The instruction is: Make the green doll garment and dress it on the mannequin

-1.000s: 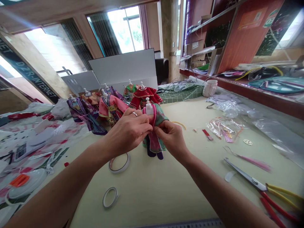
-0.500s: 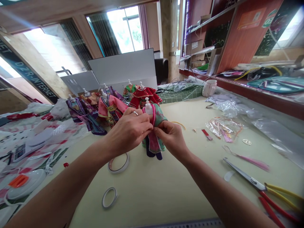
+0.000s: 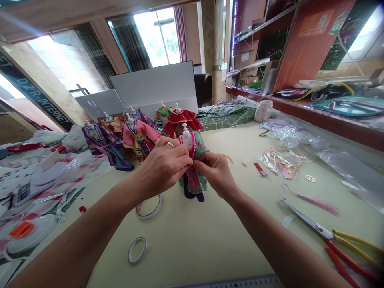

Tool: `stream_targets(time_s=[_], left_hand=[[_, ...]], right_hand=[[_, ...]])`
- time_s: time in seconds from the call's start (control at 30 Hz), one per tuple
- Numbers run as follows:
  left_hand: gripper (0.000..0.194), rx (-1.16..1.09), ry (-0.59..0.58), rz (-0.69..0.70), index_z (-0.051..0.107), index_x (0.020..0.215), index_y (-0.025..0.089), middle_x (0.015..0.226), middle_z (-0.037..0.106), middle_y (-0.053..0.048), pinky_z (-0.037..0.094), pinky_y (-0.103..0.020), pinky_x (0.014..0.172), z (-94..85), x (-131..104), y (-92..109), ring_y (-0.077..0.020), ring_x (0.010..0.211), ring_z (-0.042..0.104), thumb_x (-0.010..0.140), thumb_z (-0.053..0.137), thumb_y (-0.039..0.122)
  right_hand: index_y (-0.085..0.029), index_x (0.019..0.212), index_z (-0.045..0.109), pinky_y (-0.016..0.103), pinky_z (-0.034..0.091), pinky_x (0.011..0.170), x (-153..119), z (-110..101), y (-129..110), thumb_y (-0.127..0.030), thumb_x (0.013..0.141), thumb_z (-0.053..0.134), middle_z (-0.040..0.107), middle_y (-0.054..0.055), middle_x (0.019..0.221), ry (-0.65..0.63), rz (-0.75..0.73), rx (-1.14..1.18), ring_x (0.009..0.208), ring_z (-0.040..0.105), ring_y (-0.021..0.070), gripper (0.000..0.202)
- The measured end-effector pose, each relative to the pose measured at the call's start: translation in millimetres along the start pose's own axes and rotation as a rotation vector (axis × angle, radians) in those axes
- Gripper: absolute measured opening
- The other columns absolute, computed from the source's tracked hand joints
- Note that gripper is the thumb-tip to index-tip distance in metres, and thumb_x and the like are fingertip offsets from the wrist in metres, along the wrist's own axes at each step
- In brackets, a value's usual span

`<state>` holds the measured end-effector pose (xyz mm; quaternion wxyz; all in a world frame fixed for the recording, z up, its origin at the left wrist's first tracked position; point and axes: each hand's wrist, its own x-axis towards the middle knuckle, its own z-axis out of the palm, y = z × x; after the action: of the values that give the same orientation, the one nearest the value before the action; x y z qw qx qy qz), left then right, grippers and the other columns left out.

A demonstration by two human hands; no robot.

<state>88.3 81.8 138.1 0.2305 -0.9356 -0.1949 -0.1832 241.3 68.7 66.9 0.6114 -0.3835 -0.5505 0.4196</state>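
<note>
A headless doll (image 3: 186,138) with a white neck peg stands upright on the table between my hands. It wears a green robe with a pink beaded collar (image 3: 194,145), a sheer pink front panel (image 3: 195,183) and dark legs (image 3: 189,195). My left hand (image 3: 169,162), with a ring on one finger, pinches the robe at the doll's waist from the left. From the right, my right hand (image 3: 216,170) grips the robe's edge at the same height between thumb and forefinger. The fingertips of both hands nearly meet, and the cloth between them is mostly hidden.
Several dressed headless dolls, one in pink (image 3: 139,136) and one in red (image 3: 181,120), stand behind. Two tape rolls (image 3: 137,251) (image 3: 150,208) lie in front. At right are scissors (image 3: 318,228), a pink tassel (image 3: 319,204) and plastic bags (image 3: 288,136). A ruler (image 3: 240,282) lies at the near edge.
Almost nothing differs. The whole view has shifted very slightly, and both hands keep the same hold at the doll's waist.
</note>
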Motion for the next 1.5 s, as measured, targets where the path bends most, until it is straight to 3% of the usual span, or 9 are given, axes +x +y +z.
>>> stream_targets(time_s=[0.7,0.93,1.27,1.4,1.5], left_hand=[[0.013,0.114,0.005,-0.04,0.062,0.084,0.017,0.08,0.064,-0.004,0.037,-0.038,0.078,7.6,-2,3,-0.0198,0.077,0.054,0.085,0.049,0.018],[0.023,0.14,0.118,-0.084,0.056,0.106,0.017,0.086,0.065,-0.006,0.038,-0.038,0.08,14.5,-14,8,-0.0213,0.081,0.055,0.084,0.052,0.019],[0.025,0.221,0.179,-0.081,0.053,0.109,0.017,0.081,0.065,-0.005,0.039,-0.037,0.078,21.0,-14,9,-0.0199,0.075,0.055,0.084,0.053,0.02],[0.031,0.166,0.222,-0.135,0.052,0.112,0.018,0.08,0.064,-0.004,0.041,-0.038,0.079,21.6,-19,9,-0.0201,0.076,0.056,0.082,0.057,0.023],[0.036,0.092,0.388,-0.298,0.052,0.112,0.021,0.077,0.06,-0.002,0.043,-0.038,0.078,22.6,-29,10,-0.0196,0.076,0.056,0.077,0.063,0.025]], right_hand=[[-0.016,0.052,0.048,0.021,0.029,0.045,-2,-2,-5,-0.027,0.074,0.054,0.041,-0.004,0.05,-0.025,0.014,-0.048,0.049,0.036,0.0075,0.025],[-0.016,0.051,0.048,0.022,0.03,0.045,-2,-3,-7,-0.026,0.073,0.053,0.041,-0.005,0.049,0.037,0.001,-0.07,0.048,0.037,0.0075,0.025],[-0.016,0.053,0.048,0.022,0.029,0.045,-3,-1,-3,-0.028,0.075,0.053,0.041,-0.005,0.05,0.007,-0.007,-0.086,0.048,0.035,0.0076,0.026],[-0.017,0.055,0.048,0.023,0.029,0.046,-4,-4,-3,-0.03,0.078,0.052,0.041,-0.004,0.051,0.051,-0.103,-0.275,0.049,0.036,0.0085,0.027],[-0.018,0.061,0.051,0.024,0.031,0.05,-5,-9,-1,-0.032,0.081,0.052,0.045,-0.003,0.053,0.15,-0.209,-0.483,0.051,0.039,0.0098,0.024]])
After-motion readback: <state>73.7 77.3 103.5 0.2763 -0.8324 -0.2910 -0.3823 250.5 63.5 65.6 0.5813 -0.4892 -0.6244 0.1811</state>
